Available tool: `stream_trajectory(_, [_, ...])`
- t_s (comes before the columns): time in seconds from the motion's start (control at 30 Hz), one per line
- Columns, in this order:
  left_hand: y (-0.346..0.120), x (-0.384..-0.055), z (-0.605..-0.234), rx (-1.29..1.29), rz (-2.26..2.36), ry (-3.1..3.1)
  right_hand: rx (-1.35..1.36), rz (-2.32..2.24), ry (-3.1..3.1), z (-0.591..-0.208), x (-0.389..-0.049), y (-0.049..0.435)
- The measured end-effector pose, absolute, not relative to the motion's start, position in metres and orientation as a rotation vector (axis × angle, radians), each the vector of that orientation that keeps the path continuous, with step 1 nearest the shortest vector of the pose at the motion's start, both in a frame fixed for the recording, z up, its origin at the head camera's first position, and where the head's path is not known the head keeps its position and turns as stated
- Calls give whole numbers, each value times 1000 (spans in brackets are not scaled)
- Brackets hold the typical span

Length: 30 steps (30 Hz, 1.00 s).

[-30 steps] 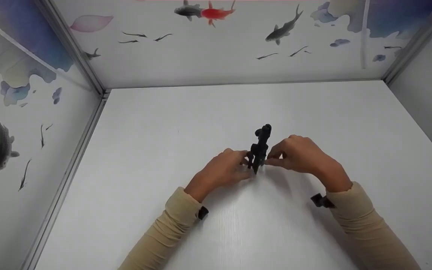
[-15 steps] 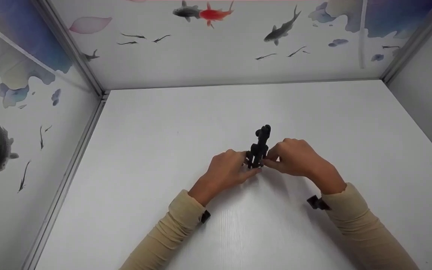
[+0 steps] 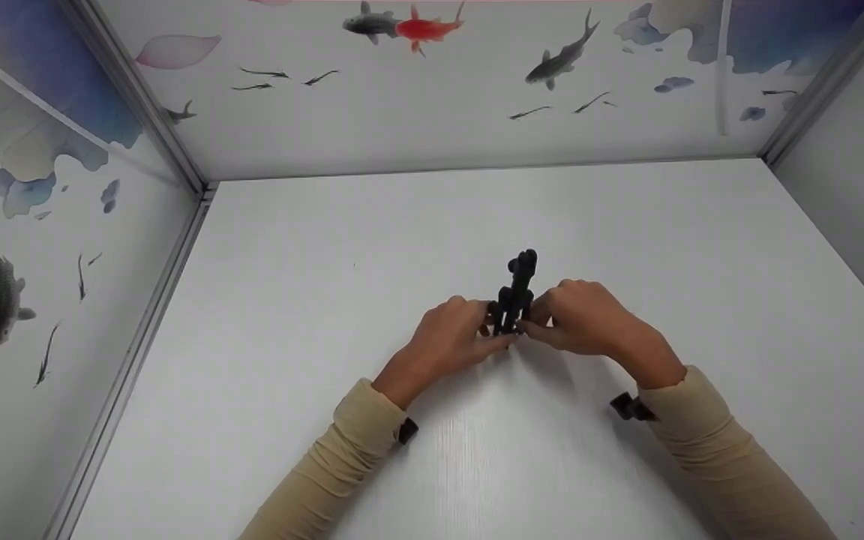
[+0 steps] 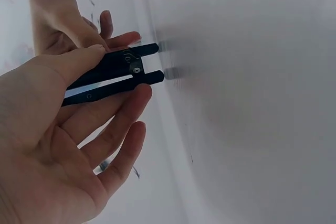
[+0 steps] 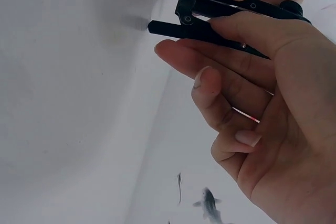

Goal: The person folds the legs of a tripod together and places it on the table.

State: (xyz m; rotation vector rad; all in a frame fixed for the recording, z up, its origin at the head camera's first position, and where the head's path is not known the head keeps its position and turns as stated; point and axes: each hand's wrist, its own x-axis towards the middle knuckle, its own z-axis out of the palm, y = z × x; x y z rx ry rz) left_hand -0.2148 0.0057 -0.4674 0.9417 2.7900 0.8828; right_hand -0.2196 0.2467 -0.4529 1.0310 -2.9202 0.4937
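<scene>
A small black tripod (image 3: 520,277) stands upright between both hands, feet toward the white table. My left hand (image 3: 451,337) pinches its legs from the left; in the left wrist view the thumb lies over one side of the tripod (image 4: 113,66) and a fingertip under the lower leg (image 4: 97,94). From the right, my right hand (image 3: 586,319) pinches another leg (image 5: 205,32) between thumb and fingers, with the other fingers curled loosely. Leg tips sit close to their reflections on the tabletop; whether they touch it I cannot tell.
The white tabletop (image 3: 327,247) spreads around the hands. Printed panels stand behind it (image 3: 439,112) and to the left (image 3: 49,247), joined by metal frame posts (image 3: 169,135). A small black device sits at each wrist, the right one (image 3: 631,407) sticking out from the sleeve.
The right hand has moved slightly left and nearer. The left thumb has come round the near side of the tripod's legs. The tripod has turned slightly, so its separate legs show.
</scene>
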Motion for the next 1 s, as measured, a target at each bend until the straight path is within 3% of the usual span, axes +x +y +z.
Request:
stream_trajectory(0.43, [4, -219, -470, 924, 896, 2745, 1131, 774, -3017, -455, -228, 259])
stream_trajectory(1.0, [1, -221, -469, 930, 879, 2732, 881, 1420, -3074, -458, -236, 267])
